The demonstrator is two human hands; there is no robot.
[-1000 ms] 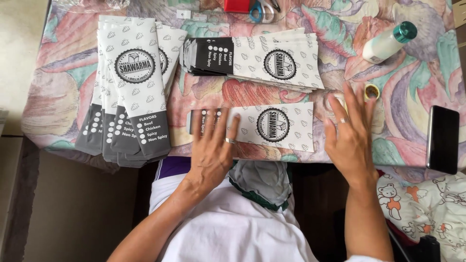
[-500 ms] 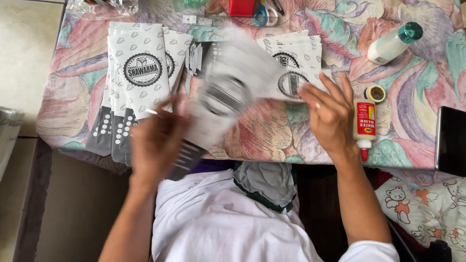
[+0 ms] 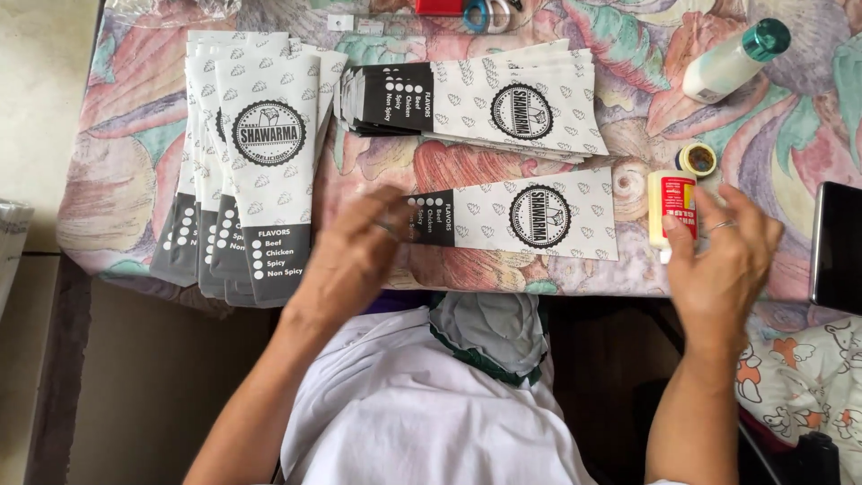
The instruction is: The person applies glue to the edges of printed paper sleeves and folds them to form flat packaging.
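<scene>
A flat white paper sleeve (image 3: pixel 530 218) with a round black emblem and a black end lies sideways near the table's front edge. My left hand (image 3: pixel 352 256), blurred, rests with spread fingers on its black left end. My right hand (image 3: pixel 725 260) is at a white glue stick (image 3: pixel 672 199) with a red label, which lies to the right of the sleeve. The thumb is on the stick's lower end and the forefinger is along its right side. There is a ring on that hand.
A fanned pile of sleeves (image 3: pixel 247 171) hangs over the left front edge. Another stack (image 3: pixel 503 103) lies behind the single sleeve. On the flowered tablecloth (image 3: pixel 121 180) are a tape roll (image 3: pixel 697 160), a white bottle (image 3: pixel 732 61), scissors (image 3: pixel 489 13) and, at the right edge, a dark phone (image 3: pixel 839 247).
The sleeve pressed flat a second ago went onto the left pile. Another sleeve now lies in front of me. My right hand moved right onto the glue stick.
</scene>
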